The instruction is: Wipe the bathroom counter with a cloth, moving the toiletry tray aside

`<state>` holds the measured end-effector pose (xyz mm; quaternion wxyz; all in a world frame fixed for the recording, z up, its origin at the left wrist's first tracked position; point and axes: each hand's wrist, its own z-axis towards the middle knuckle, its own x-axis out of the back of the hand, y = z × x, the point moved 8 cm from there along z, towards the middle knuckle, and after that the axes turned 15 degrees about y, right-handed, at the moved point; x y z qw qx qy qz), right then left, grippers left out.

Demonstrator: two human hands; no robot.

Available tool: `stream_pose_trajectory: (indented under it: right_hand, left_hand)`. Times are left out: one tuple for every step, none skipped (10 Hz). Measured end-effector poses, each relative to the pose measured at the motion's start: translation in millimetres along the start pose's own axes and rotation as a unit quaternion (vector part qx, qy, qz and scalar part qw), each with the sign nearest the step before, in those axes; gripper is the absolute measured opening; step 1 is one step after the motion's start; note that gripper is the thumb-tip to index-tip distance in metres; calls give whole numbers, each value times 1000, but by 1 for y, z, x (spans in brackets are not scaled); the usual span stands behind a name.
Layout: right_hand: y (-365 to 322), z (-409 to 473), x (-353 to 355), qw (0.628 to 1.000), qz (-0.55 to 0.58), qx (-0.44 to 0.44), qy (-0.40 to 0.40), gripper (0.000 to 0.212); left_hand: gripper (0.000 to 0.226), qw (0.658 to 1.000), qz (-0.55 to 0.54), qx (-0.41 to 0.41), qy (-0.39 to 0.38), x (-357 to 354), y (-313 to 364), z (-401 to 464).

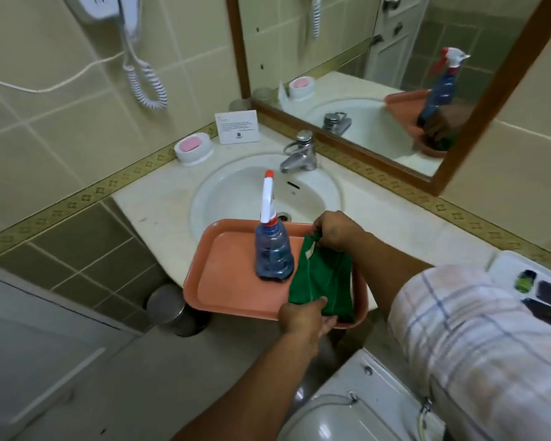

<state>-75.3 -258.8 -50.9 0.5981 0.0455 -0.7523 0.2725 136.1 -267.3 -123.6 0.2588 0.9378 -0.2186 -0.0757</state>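
An orange tray sits on the front edge of the marble counter, partly over the sink and jutting past the counter's edge. On it stands a blue spray bottle with a white and red trigger head. A green cloth lies on the tray's right side. My left hand pinches the cloth's near edge together with the tray's front rim. My right hand grips the cloth's far corner.
A white sink with a chrome tap fills the counter's middle. A soap dish with pink soap and a white card stand at the back left. A mirror hangs behind. A metal bin and a toilet are below.
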Motion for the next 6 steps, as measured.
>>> stream_pose_trajectory:
  right_hand:
    - [5, 0, -16, 1000, 3, -10, 18, 21]
    - [6, -3, -18, 1000, 6, -19, 24, 24]
    - [11, -15, -9, 999, 3, -16, 41, 33]
    - [22, -42, 14, 998, -11, -13, 54, 44]
    - [64, -76, 55, 995, -36, -40, 79, 47]
    - [122, -118, 113, 978, -75, -103, 166, 50]
  left_hand:
    - [31, 999, 37, 17, 9, -5, -2, 4]
    - [29, 994, 102, 28, -3, -9, 0, 4]
    - [34, 980, 191, 32, -48, -16, 10, -8]
    - [41, 935, 349, 4, -67, -16, 24, -13]
    - [66, 676, 700, -227, 33, -25, 71, -15]
    - [73, 492, 771, -404, 15, -80, 83, -61]
